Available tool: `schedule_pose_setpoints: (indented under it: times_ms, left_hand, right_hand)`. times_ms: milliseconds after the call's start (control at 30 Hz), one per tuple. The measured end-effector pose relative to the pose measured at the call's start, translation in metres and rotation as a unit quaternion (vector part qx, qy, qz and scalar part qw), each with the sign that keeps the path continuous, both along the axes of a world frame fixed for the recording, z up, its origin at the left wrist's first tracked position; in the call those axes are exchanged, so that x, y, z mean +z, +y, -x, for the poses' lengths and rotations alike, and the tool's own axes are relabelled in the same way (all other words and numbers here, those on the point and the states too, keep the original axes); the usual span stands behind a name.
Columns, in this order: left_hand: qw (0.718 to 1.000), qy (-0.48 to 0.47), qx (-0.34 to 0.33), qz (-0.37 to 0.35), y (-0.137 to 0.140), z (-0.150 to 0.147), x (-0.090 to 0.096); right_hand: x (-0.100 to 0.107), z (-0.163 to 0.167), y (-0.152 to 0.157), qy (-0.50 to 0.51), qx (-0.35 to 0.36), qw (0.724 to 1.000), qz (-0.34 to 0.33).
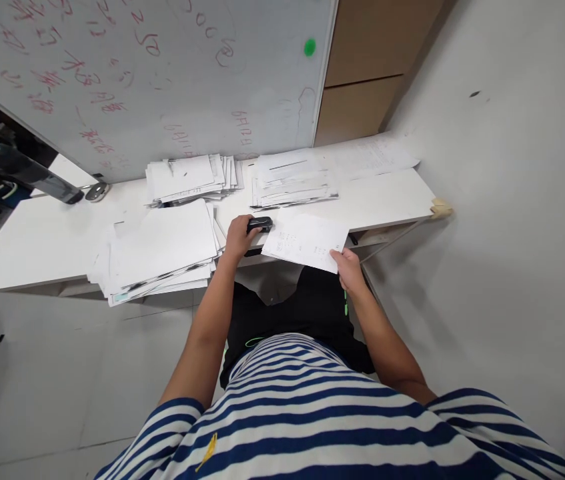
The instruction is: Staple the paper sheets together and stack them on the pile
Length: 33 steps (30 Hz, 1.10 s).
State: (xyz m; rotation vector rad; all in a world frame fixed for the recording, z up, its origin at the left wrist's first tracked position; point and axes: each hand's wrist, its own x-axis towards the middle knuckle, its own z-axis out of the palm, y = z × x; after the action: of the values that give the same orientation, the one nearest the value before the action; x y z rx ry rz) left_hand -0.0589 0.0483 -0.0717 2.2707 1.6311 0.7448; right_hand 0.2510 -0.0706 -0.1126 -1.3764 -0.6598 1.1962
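My left hand [240, 236] is closed around a black stapler [261, 223] near the desk's front edge. The stapler's tip meets the left edge of some white paper sheets [307, 239] with small print on them; whether its jaws bite the paper is too small to tell. With thumb on top, my right hand [348, 268] pinches the sheets at their lower right corner. The sheets lie partly over the desk and jut past its front edge. Left of my left hand is a large, uneven pile of papers [162, 243] that overhangs the desk edge.
Two more paper stacks, a left one [182, 179] and a right one [292, 177], sit at the back of the white desk [52, 233]. Behind them stands a whiteboard [162, 80] with red writing. A computer mouse [97, 192] and a dark bottle [37, 167] are at the left. A wall rises at right.
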Motion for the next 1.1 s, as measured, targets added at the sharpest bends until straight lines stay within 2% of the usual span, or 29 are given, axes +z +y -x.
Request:
schedule_pose_setpoints:
  times_ms: [133,267,367,500,567,667,767,867,1000,1100]
  left_hand:
    - [1.0,-0.008,-0.014,0.003,0.0,0.0,-0.001]
    - [1.0,-0.005,-0.027,0.011,-0.002,0.0,0.002]
    - [0.998,0.022,-0.036,0.04,-0.002,0.002,0.013]
    - [0.991,0.05,-0.018,0.124,0.0,-0.001,0.038]
    - [0.993,0.032,0.004,0.116,0.004,-0.011,0.05]
    - [0.998,0.008,0.035,0.051,0.017,-0.033,0.058]
    - [0.997,0.014,0.073,0.029,0.032,-0.056,0.053]
    - [0.992,0.047,0.111,0.04,0.044,-0.072,0.037]
    - [0.983,0.106,0.106,0.106,0.051,-0.079,0.022]
    - [0.982,0.098,0.106,0.121,0.051,-0.078,0.022]
  right_hand:
    - [-0.001,0.003,0.007,0.003,0.053,0.998,0.019]
    - [0.004,0.011,0.016,0.009,0.113,0.994,0.006]
    - [0.007,0.013,0.021,0.007,0.133,0.991,-0.001]
    - [0.007,0.013,0.024,0.0,0.122,0.993,0.0]
    - [0.006,0.013,0.024,-0.001,0.114,0.993,0.0]
    - [0.007,0.015,0.023,-0.002,0.098,0.995,0.003]
    - [0.007,0.017,0.022,-0.01,0.088,0.996,0.004]
    - [0.002,0.016,0.022,-0.028,0.085,0.996,0.007]
    - [-0.008,0.018,0.02,-0.045,0.076,0.996,0.012]
    - [-0.012,0.026,0.014,-0.036,0.055,0.998,0.015]
